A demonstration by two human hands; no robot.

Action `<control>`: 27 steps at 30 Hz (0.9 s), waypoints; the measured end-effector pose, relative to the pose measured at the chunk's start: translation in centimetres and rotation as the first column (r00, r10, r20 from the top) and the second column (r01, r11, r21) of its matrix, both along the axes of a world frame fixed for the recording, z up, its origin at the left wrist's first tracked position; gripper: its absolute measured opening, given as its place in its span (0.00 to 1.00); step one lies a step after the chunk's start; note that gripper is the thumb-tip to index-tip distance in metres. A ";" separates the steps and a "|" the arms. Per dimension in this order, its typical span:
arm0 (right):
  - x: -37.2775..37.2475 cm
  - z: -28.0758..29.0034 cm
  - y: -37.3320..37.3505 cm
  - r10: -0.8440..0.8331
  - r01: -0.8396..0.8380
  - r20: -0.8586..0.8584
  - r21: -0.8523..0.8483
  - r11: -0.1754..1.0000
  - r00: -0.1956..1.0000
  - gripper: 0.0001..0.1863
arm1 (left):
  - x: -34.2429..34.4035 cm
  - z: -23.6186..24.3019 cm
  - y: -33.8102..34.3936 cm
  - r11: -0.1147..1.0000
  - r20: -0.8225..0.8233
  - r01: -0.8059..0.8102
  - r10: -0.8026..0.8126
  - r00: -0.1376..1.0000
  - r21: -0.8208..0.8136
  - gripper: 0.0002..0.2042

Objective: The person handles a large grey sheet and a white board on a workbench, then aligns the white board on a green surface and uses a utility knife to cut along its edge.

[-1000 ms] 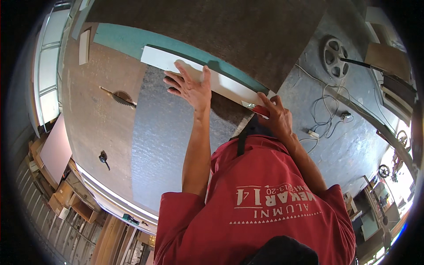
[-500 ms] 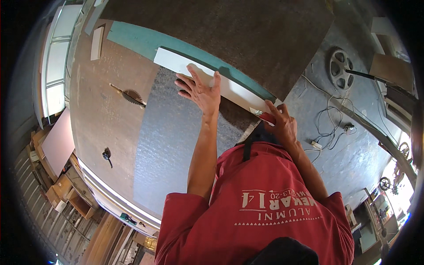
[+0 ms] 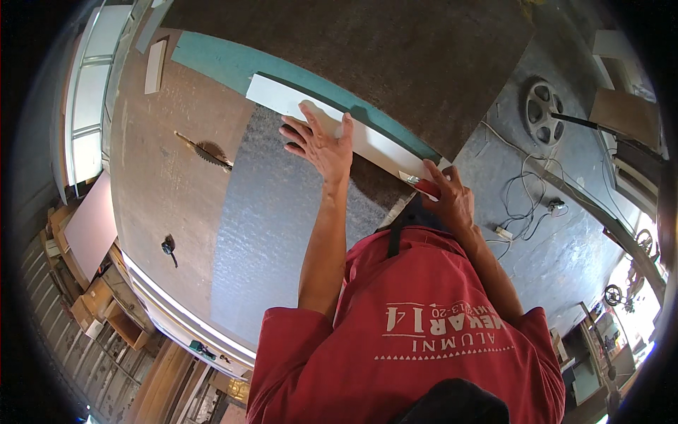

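A long, narrow white board [image 3: 272, 93] lies slanting across the work surface in front of me. My left hand [image 3: 326, 150] is spread over its near edge, fingers apart and fingertips resting on the white face; it grips nothing. At the board's right end, my right hand [image 3: 455, 203] is closed around a red-handled utility knife [image 3: 427, 188]. The knife's pale metal tip points left, along the board's near edge. Part of the handle is covered by my fingers. Along the far side of the board runs a teal strip [image 3: 212, 58].
A circular saw blade [image 3: 212, 154] stands up through the brown tabletop [image 3: 155, 191] at left, with a black knob [image 3: 168, 246] nearer me. A small white strip [image 3: 155, 67] lies far left. Beyond is a dark sheet [image 3: 367, 49]. On the right are a spoked wheel [image 3: 544, 112] and tangled cables [image 3: 521, 185].
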State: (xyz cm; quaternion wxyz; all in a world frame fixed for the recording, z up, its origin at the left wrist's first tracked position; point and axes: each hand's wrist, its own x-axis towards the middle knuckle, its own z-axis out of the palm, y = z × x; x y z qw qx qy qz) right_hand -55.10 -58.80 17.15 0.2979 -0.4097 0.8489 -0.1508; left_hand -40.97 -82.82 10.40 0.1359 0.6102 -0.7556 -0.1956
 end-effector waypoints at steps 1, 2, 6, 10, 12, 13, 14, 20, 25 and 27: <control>0.0 0.0 0.0 0.004 -0.004 -0.004 -0.006 1.000 1.000 0.40 | 0.1 0.0 0.0 1.000 0.000 -0.002 0.002 1.000 0.000 0.51; 0.0 0.1 0.0 0.006 -0.006 -0.009 -0.011 1.000 1.000 0.40 | 0.0 0.0 0.1 1.000 -0.002 -0.004 0.004 1.000 0.001 0.51; 0.0 0.4 -0.2 0.005 -0.005 -0.013 -0.010 1.000 1.000 0.40 | -0.1 0.1 0.0 1.000 0.001 -0.008 0.008 1.000 0.002 0.51; 0.0 0.0 0.0 -0.005 0.005 -0.005 -0.006 1.000 1.000 0.41 | -0.2 0.2 0.1 1.000 -0.008 -0.007 0.007 1.000 0.002 0.51; 0.0 0.0 0.0 -0.005 0.005 -0.004 0.000 1.000 1.000 0.41 | -0.2 0.2 0.1 1.000 -0.016 -0.008 0.008 1.000 -0.001 0.51; 0.0 0.0 0.0 -0.003 0.003 0.004 0.014 1.000 1.000 0.41 | -0.1 0.2 0.1 1.000 -0.016 -0.008 0.008 1.000 -0.001 0.51; 0.0 0.0 0.0 -0.001 0.001 0.011 0.029 1.000 1.000 0.42 | -0.1 0.3 0.1 1.000 -0.013 -0.006 0.006 1.000 0.005 0.51; -0.1 0.3 0.0 -0.006 0.005 0.027 0.018 1.000 1.000 0.41 | -0.1 0.6 0.0 1.000 -0.005 0.006 -0.005 1.000 0.017 0.51; 0.1 0.0 0.1 0.018 -0.018 -0.029 -0.010 1.000 0.999 0.41 | 0.0 1.0 -0.3 0.999 0.010 0.024 -0.024 1.000 0.033 0.50; 0.1 -0.1 0.2 0.010 -0.011 -0.043 -0.011 1.000 0.999 0.41 | 0.1 1.2 -0.5 0.999 0.064 0.046 -0.047 0.997 0.012 0.50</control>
